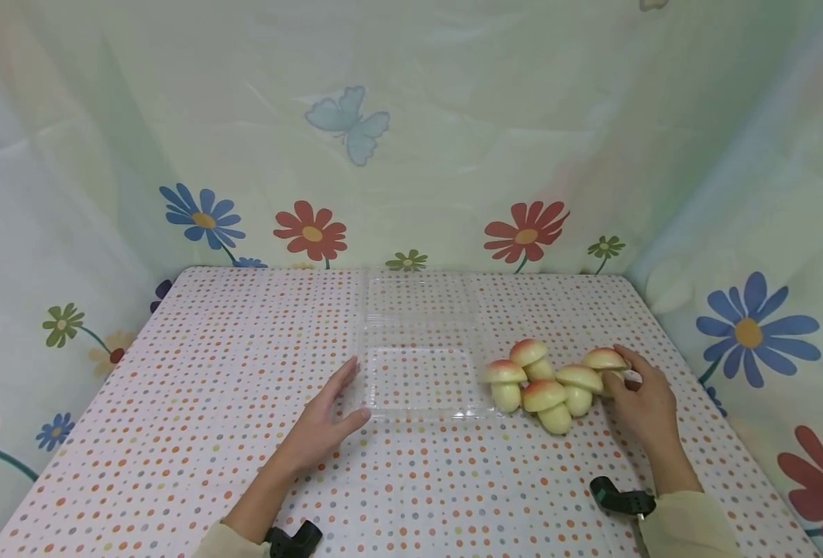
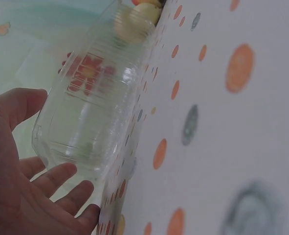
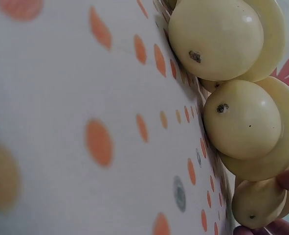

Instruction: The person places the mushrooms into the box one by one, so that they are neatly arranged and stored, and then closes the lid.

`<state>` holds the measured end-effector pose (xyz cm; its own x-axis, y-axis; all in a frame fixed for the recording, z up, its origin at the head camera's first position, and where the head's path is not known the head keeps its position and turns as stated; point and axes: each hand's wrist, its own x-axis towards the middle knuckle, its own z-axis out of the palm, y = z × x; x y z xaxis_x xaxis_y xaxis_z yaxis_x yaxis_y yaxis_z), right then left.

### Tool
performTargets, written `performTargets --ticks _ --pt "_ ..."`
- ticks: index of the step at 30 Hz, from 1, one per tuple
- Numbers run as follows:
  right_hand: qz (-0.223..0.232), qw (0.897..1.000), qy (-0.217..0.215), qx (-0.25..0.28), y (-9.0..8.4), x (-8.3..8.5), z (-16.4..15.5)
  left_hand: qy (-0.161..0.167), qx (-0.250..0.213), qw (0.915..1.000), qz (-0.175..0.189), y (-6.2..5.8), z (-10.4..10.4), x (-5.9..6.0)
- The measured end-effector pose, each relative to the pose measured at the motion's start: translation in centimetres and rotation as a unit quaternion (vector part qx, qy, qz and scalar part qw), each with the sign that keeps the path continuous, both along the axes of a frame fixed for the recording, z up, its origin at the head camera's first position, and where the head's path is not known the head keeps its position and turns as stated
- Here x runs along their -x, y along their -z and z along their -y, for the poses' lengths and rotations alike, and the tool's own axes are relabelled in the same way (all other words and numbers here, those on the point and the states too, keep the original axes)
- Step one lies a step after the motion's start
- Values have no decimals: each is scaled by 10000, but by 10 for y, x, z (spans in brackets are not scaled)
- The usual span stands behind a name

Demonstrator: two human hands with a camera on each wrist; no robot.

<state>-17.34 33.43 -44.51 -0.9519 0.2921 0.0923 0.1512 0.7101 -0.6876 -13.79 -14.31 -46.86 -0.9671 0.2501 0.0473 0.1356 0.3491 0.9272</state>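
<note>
A clear plastic box [image 1: 421,413] with its lid raised back lies on the table. At its left side, my left hand [image 1: 319,428] is spread, thumb and fingertips right at the wall; in the left wrist view the fingers stand straight beside the box [image 2: 85,127]. To the right is a cluster of toy mushrooms with cream stems and reddish caps. My right hand [image 1: 643,403] pinches the rightmost mushroom [image 1: 603,359] between thumb and fingers. In the right wrist view, that mushroom [image 3: 258,203] sits below two nearer ones, its lower edge by the fingertips.
Several more mushrooms [image 1: 544,395] lie close together between the box and my right hand. A dotted cloth [image 1: 244,349] covers the table. Flowered curtains [image 1: 411,178] hang at the back and both sides. Black straps with small devices [image 1: 621,498] sit at the wrists.
</note>
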Motion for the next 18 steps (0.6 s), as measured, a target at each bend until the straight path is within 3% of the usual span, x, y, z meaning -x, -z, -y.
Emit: performTargets --ticks 6,18 --pt "-138 9994 291 137 -3 1 1 47 16 10000 -38 0 -1 1" --pt "-869 9924 792 358 -8 0 9 50 47 10000 -14 -4 -2 0"
